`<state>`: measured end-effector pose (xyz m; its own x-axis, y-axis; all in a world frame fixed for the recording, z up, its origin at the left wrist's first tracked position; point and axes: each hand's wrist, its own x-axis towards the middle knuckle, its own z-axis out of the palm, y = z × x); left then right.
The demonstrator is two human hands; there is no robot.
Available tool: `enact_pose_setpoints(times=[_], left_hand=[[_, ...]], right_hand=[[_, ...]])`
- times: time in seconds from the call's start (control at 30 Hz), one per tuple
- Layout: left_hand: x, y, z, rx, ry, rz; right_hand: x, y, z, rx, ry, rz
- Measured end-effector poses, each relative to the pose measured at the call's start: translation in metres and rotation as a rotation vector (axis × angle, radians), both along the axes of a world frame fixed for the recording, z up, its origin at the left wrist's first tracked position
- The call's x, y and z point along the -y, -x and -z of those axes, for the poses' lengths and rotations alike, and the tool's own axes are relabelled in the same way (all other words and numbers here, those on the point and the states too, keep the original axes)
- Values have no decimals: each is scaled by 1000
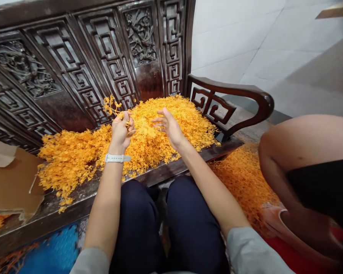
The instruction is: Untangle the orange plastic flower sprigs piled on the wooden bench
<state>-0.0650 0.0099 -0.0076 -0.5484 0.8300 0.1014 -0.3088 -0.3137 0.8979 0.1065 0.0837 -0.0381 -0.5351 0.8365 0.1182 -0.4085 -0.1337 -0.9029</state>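
My left hand (122, 129), with a pale watch band on its wrist, is closed on a small yellow plastic flower stem (111, 106) whose branching tips stick up past the fingers. Across from it, my right hand (170, 127) has its fingers apart and nothing visible in them. Both hands are over a large heap of yellow plastic pieces (185, 121) spread along the seat of a dark carved wooden bench (171, 165). Some strands near the left fingers are blurred.
A torn cardboard box (14, 179) stands on the bench at left. The curved armrest (240, 91) bounds the right end. Orange strands (240, 179) are piled on the floor beside another person's bare leg (305, 144). A blue container (51, 251) is below the bench.
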Motion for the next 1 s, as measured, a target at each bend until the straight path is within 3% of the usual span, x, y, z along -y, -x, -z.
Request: enact_pose_setpoints(times=[0.17,0.3,0.43,0.53,0.63,0.7,0.83,0.93,1.0], left_hand=[[2,-3,1,-148,-44,-46],[8,-7,-1,-191,25,-37],[11,-6,-2,-245,100,-40],[10,0,0,-484,66,-79],[6,4,3,-704,46,-128],[2,4,4,-672,74,-170],[-5,19,9,-556,31,-337],[0,49,19,-495,15,-582],[6,68,28,-404,52,-663]], right_hand=[[17,2,-9,43,-44,-333],[20,0,-16,2,9,-375],[13,0,-8,46,-27,-314],[9,2,1,62,-87,-231],[7,3,5,118,-239,-71],[9,2,2,179,-396,45],[41,-15,-25,257,-612,207],[81,-47,-55,90,-583,243],[98,-69,-69,-78,-565,180]])
